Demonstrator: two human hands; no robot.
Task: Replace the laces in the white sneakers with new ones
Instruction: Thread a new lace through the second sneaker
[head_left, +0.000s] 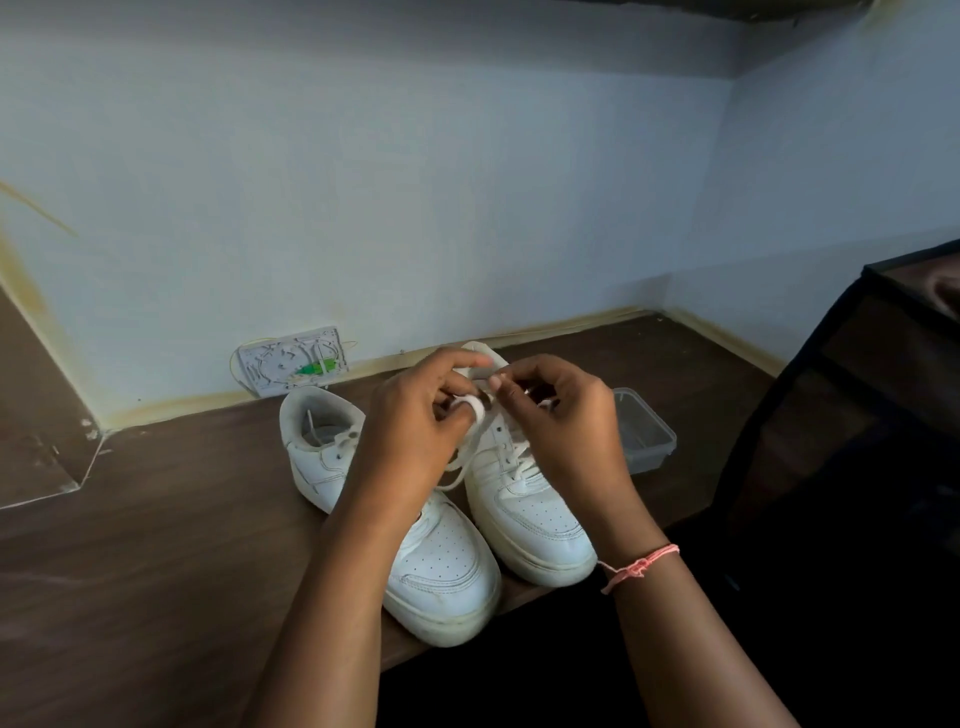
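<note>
two white sneakers sit on the desk in the middle of the frame. the left hand (415, 415) pinches a lace (470, 457) on the right sneaker (524, 499). the right hand (561, 410) pinches the lace too, near the top holes. i think the lace is being worked through the holes; next it needs a gentle pull.

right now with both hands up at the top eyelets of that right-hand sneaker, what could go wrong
The left hand holds a bunched lace that could slip loose. The right hand pinches the lace near the top eyelets, and a hard tug might drag the right-hand sneaker off the table edge, which both toes already overhang.
</note>
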